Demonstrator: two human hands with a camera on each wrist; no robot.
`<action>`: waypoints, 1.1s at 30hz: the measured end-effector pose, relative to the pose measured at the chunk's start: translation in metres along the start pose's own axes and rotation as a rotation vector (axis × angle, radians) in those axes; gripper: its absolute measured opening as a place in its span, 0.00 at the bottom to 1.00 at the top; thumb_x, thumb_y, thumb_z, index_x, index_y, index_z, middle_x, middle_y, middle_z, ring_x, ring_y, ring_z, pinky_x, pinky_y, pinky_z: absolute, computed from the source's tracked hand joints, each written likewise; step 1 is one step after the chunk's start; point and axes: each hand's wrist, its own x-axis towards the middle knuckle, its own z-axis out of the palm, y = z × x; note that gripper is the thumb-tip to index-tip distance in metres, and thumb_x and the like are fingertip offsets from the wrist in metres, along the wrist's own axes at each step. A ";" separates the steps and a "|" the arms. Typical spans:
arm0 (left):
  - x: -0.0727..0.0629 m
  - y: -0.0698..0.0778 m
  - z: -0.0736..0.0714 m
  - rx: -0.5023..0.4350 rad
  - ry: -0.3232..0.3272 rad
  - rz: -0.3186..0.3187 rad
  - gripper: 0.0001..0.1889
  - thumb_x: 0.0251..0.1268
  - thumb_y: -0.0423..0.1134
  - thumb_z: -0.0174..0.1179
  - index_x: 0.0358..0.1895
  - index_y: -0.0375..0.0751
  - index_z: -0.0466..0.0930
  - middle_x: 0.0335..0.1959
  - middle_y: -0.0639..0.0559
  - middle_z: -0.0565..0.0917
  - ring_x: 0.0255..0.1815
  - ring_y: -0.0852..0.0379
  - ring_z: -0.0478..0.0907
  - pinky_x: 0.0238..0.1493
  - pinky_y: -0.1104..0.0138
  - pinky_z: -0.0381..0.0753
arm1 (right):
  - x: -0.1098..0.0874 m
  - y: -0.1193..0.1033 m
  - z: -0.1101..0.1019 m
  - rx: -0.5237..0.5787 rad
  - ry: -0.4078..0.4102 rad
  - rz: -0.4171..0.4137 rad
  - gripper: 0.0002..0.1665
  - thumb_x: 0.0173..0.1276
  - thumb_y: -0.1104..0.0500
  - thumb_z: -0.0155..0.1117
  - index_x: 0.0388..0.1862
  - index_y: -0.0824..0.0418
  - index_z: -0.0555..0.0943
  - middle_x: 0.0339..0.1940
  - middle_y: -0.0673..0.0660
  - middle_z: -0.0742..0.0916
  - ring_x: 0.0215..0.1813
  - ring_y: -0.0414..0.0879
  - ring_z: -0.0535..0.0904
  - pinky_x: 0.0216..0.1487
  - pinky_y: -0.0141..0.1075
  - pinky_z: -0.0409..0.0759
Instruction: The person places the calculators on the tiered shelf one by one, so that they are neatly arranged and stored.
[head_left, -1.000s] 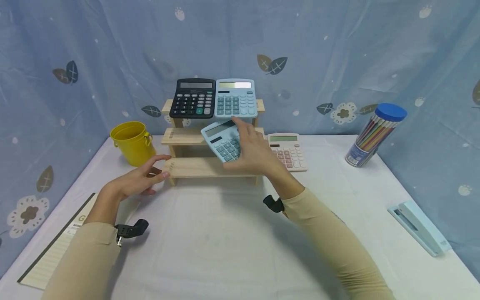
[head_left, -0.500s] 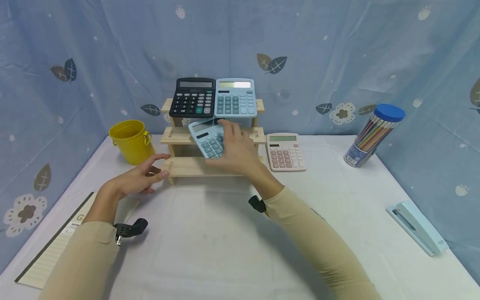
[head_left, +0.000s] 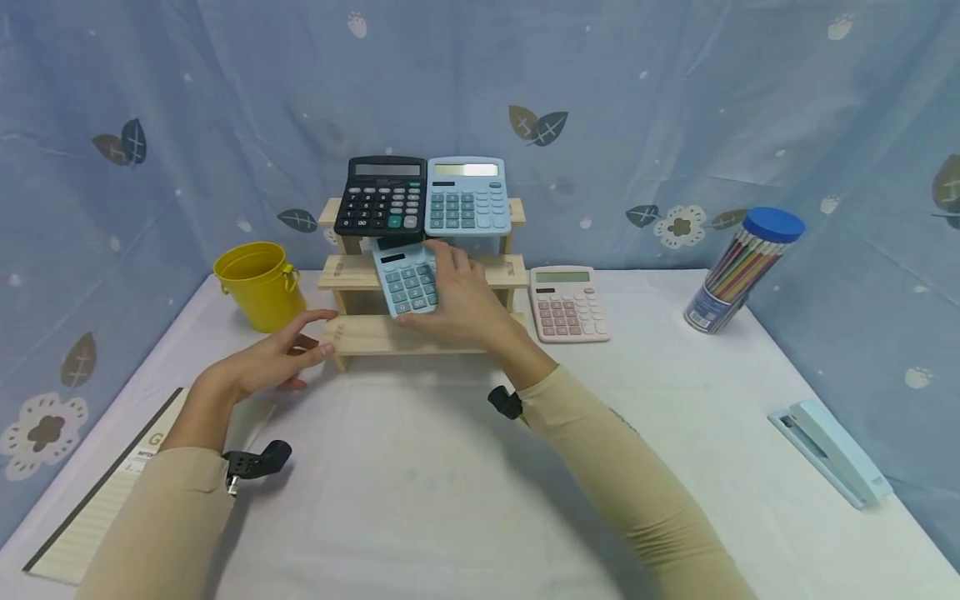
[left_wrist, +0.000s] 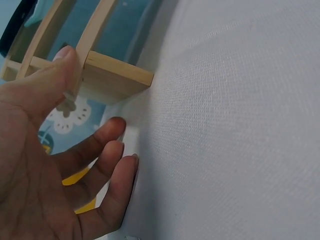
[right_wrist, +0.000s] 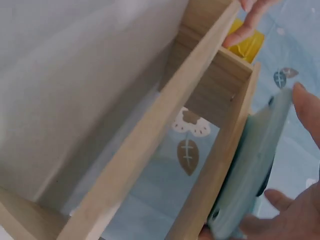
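My right hand [head_left: 474,302] grips a light blue calculator [head_left: 407,282] by its right side, thumb low and fingers near the top. The calculator leans at the middle tier of a three-step wooden shelf [head_left: 367,335]; in the right wrist view, the calculator's edge [right_wrist: 256,160] lies close along a shelf board. At the left end of the lowest tier, my left hand [head_left: 262,360] holds the board's corner between thumb and index finger, its other fingers loosely bent beside the leg. On the top tier a black calculator [head_left: 381,198] stands beside another light blue calculator [head_left: 467,198].
A pink calculator [head_left: 567,305] lies right of the shelf. A yellow bucket [head_left: 262,287] stands to its left. Pencils fill a blue-lidded jar [head_left: 731,275] at the back right. A light blue stapler [head_left: 832,454] is far right; a notebook [head_left: 97,508] lies under the left forearm.
My right hand has carried the light blue calculator leftward along the middle tier and turned it more upright, below the black calculator. The left hand has stayed at the shelf's end.
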 end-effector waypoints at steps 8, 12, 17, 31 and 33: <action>-0.001 0.000 0.000 0.010 0.003 -0.006 0.45 0.70 0.69 0.56 0.82 0.73 0.38 0.77 0.29 0.57 0.72 0.31 0.64 0.54 0.54 0.84 | 0.005 0.001 0.001 0.074 -0.055 -0.126 0.55 0.70 0.50 0.70 0.83 0.58 0.46 0.81 0.63 0.61 0.82 0.55 0.55 0.82 0.48 0.53; -0.001 0.001 0.000 0.010 0.004 -0.014 0.46 0.69 0.69 0.56 0.82 0.73 0.38 0.77 0.29 0.57 0.72 0.32 0.64 0.55 0.55 0.84 | 0.008 -0.001 0.006 0.076 -0.035 -0.151 0.54 0.71 0.52 0.71 0.83 0.59 0.48 0.82 0.61 0.61 0.82 0.53 0.55 0.82 0.45 0.50; -0.001 0.001 0.000 0.000 0.001 -0.020 0.46 0.69 0.70 0.56 0.82 0.74 0.38 0.77 0.29 0.57 0.72 0.32 0.64 0.54 0.55 0.84 | 0.012 -0.003 0.009 0.079 -0.021 -0.153 0.54 0.70 0.50 0.72 0.83 0.59 0.49 0.82 0.60 0.62 0.82 0.52 0.56 0.82 0.43 0.50; -0.005 -0.006 0.004 0.005 0.015 -0.001 0.44 0.71 0.67 0.56 0.82 0.73 0.39 0.75 0.28 0.60 0.67 0.34 0.69 0.50 0.58 0.84 | 0.018 -0.014 0.025 0.064 0.049 -0.118 0.51 0.66 0.46 0.75 0.77 0.60 0.57 0.72 0.64 0.70 0.68 0.55 0.68 0.73 0.44 0.66; -0.004 -0.004 0.003 0.005 0.017 0.006 0.44 0.71 0.67 0.56 0.82 0.73 0.39 0.75 0.28 0.60 0.67 0.34 0.69 0.50 0.59 0.83 | 0.018 -0.015 0.024 0.068 0.061 -0.108 0.51 0.66 0.46 0.75 0.77 0.59 0.57 0.72 0.64 0.70 0.67 0.55 0.68 0.72 0.44 0.67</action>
